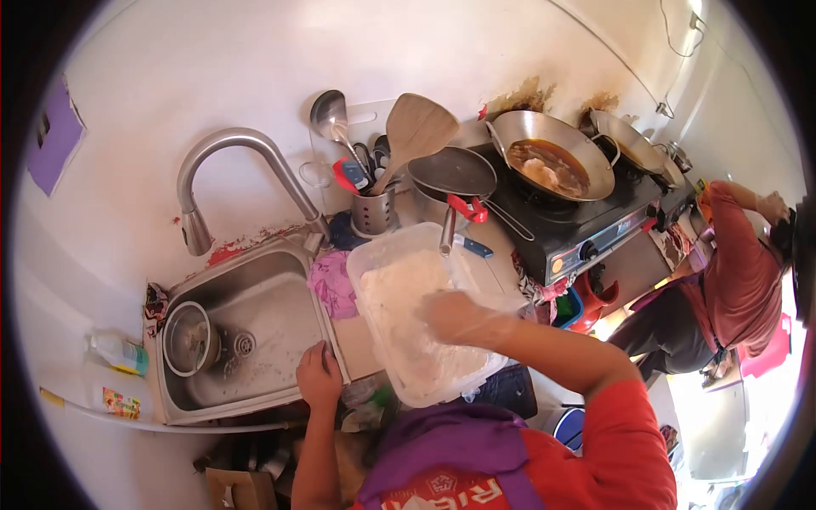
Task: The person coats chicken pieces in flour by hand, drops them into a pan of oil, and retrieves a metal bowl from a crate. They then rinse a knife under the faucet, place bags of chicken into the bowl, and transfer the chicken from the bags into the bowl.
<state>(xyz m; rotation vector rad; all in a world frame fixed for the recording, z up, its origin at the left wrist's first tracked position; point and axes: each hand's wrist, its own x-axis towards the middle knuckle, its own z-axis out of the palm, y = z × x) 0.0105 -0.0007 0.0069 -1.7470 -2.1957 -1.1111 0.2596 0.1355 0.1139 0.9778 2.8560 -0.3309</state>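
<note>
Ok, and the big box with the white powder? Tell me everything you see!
The tub is big and whitish, see-through like plastic, with rounded corners and no lid on. It sits open side up, right of the sink. Pale powder, maybe flour, lies inside. The person's right hand is in it, looking blurred. A metal handle reaches over its far rim, and a pink cloth lies beside it.

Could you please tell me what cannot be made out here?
All in the head view:
- right hand: fingers blurred against the pale powder
- rear wok: partly hidden by the front wok
- bottle: label print too small
- co-worker: partly cut off by the dark lens border
</note>
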